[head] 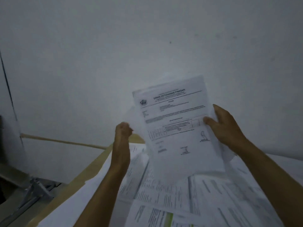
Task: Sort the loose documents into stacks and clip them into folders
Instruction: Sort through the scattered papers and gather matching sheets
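Note:
I hold a thin bundle of white printed documents (177,128) up in the air, tilted, with a letterhead page on top. My right hand (224,126) grips its right edge, thumb on the front of the page. My left hand (123,130) is curled at the bundle's left edge and pinches the sheets there. Below lie several loose printed documents (172,194) spread over the table, overlapping each other. One page near the bottom carries a green bar (168,218). No folder or clip is in view.
The wooden table edge (91,169) runs diagonally at the left. A white wall (147,46) fills the upper view. A grey metal bracket (36,190) sits low at the left beside the table.

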